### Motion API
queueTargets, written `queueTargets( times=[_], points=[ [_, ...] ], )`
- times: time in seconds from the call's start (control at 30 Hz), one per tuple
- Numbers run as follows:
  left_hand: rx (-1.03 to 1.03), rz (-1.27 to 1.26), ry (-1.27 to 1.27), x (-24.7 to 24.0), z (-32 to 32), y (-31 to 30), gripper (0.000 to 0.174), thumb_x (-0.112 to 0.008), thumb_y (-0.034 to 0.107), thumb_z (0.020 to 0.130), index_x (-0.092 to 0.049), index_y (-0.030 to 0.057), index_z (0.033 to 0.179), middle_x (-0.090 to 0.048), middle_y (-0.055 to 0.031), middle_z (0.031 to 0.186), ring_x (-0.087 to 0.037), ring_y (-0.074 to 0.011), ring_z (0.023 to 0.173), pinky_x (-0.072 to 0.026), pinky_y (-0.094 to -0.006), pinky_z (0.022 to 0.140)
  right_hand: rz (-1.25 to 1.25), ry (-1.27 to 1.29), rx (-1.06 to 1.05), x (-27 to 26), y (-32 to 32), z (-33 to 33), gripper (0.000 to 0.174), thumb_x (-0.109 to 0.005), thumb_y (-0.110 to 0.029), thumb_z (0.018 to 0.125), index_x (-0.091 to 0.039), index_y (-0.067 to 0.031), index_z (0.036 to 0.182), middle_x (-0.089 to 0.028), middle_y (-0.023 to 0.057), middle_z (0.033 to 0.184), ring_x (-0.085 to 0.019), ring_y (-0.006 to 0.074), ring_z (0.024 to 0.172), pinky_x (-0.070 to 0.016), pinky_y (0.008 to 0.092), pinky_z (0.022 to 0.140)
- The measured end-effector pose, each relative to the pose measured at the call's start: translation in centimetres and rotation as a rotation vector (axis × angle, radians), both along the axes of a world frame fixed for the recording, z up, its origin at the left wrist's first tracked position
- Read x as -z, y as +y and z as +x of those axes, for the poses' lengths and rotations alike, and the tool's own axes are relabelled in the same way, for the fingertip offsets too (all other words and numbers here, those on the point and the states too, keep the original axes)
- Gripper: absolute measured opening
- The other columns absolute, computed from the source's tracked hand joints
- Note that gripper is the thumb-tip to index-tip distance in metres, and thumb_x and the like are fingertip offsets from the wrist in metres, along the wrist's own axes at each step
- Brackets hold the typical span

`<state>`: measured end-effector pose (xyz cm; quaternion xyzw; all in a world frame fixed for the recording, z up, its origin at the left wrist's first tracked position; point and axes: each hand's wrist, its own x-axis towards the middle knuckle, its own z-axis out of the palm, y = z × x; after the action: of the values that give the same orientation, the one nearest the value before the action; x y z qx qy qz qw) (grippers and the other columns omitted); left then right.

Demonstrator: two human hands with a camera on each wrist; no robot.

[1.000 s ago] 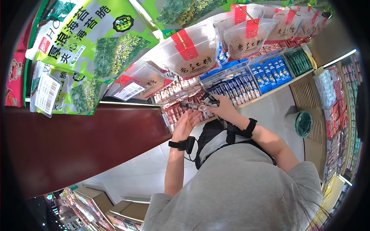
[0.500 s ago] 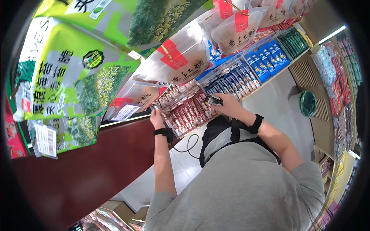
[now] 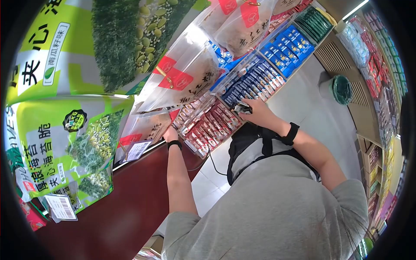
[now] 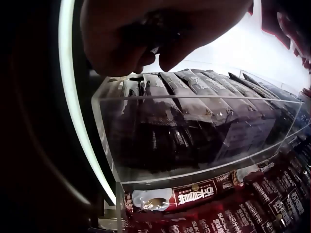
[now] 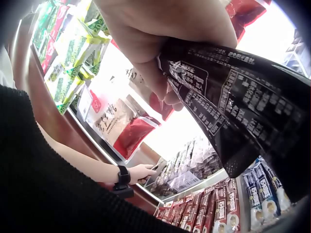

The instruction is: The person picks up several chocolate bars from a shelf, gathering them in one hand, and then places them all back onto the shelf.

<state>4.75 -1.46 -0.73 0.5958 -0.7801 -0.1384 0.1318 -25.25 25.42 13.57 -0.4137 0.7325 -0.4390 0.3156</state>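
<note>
In the right wrist view, my right hand grips black sachets with white print. From the head, that right hand sits over the boundary between the red and blue bins, black sachets jutting from its fingers. My left hand reaches to the left end of the upper bin. Up close, the left hand has curled fingers above a clear bin of dark upright sachets. A dark sachet shows at its fingertips in the right wrist view, mostly hidden by the fingers.
Red stick packets fill the lower bin, with blue packets beside them. Bags with red labels and green seaweed snack bags hang above. A green-lined bin stands on the floor at right.
My left hand has left the right hand's side and moved left to the upper bin's end. My right hand keeps its grip on the black sachets. The head view has shifted.
</note>
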Motion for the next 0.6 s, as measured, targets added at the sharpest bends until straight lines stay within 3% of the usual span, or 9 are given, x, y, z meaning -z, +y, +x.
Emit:
queueTargets(
  times=[0.1,0.17,0.2,0.3,0.37,0.43,0.57,0.6],
  points=[
    [0.013,0.07,-0.037,-3.0,-2.4,1.7,0.026,-0.043,0.013,0.078,-0.054,-0.0025,0.096,-0.052,-0.0223,0.102,-0.047,-0.036,0.097,-0.034,-0.04,0.086,0.004,-0.054,0.027,0.2,0.2,0.0,0.04,-0.064,-0.017,0.066,-0.053,0.0053,0.097,-0.057,0.0215,0.071,-0.056,0.0318,0.065,-0.0422,0.0338,0.061],
    [-0.176,0.115,0.019,-4.0,-3.7,2.3,0.026,-0.04,0.012,0.079,-0.054,-0.0028,0.095,-0.052,-0.0224,0.102,-0.047,-0.0363,0.097,-0.0345,-0.0401,0.085,0.011,-0.062,0.031,0.0,0.3,-0.1,0.04,-0.064,-0.018,0.066,-0.053,0.0053,0.097,-0.057,0.0218,0.072,-0.056,0.0322,0.067,-0.0422,0.0342,0.062],
    [-0.153,0.144,-0.082,-3.7,-3.5,2.0,0.028,-0.035,0.012,0.081,-0.052,-0.0031,0.098,-0.051,-0.0234,0.103,-0.045,-0.037,0.098,-0.0342,-0.0402,0.085,0.015,-0.071,0.03,-0.1,0.4,-0.1,0.041,-0.064,-0.019,0.066,-0.053,0.0053,0.097,-0.057,0.0221,0.073,-0.056,0.0326,0.068,-0.0423,0.0347,0.063],
    [-0.324,0.258,0.037,-9.1,-7.3,4.1,0.03,-0.033,0.014,0.083,-0.05,-0.0033,0.1,-0.05,-0.0246,0.105,-0.044,-0.0375,0.1,-0.034,-0.0403,0.084,0.022,-0.034,0.045,0.7,0.5,0.1,0.043,-0.064,-0.02,0.066,-0.052,0.0054,0.098,-0.057,0.023,0.076,-0.056,0.0335,0.073,-0.0421,0.0356,0.066],
    [-0.265,0.231,0.087,-7.3,-6.3,3.4,0.031,-0.032,0.016,0.084,-0.049,-0.0032,0.103,-0.048,-0.0251,0.109,-0.043,-0.0373,0.101,-0.0336,-0.0397,0.084,0.042,-0.056,0.047,0.9,0.6,0.1,0.044,-0.064,-0.021,0.066,-0.052,0.0053,0.099,-0.057,0.0231,0.077,-0.056,0.0338,0.074,-0.0421,0.0358,0.067],
    [-0.446,0.183,0.24,-6.3,-6.1,3.2,0.046,-0.041,0.038,0.081,-0.055,-0.0047,0.094,-0.054,-0.0225,0.101,-0.052,-0.0328,0.091,-0.038,-0.037,0.077,0.064,-0.08,0.049,1.0,0.6,0.0,0.045,-0.064,-0.022,0.066,-0.052,0.0053,0.099,-0.057,0.0233,0.078,-0.055,0.0341,0.076,-0.042,0.0361,0.068],
    [-0.325,0.159,0.233,-4.0,-4.2,2.1,0.038,-0.041,0.029,0.082,-0.055,-0.0032,0.096,-0.054,-0.0222,0.101,-0.051,-0.0335,0.093,-0.0387,-0.0366,0.078,0.028,-0.058,0.055,1.6,0.6,0.1,0.046,-0.065,-0.022,0.066,-0.052,0.006,0.1,-0.057,0.0233,0.078,-0.056,0.0341,0.075,-0.0423,0.0356,0.067],
    [-0.134,0.16,-0.058,-3.5,-3.4,1.6,0.034,-0.04,0.024,0.081,-0.055,-0.0022,0.097,-0.054,-0.0221,0.102,-0.05,-0.0339,0.095,-0.0386,-0.037,0.079,-0.001,-0.043,0.066,1.8,0.6,0.1,0.046,-0.065,-0.022,0.066,-0.052,0.0063,0.1,-0.057,0.0235,0.078,-0.056,0.034,0.074,-0.0424,0.0355,0.066]
  ],
)
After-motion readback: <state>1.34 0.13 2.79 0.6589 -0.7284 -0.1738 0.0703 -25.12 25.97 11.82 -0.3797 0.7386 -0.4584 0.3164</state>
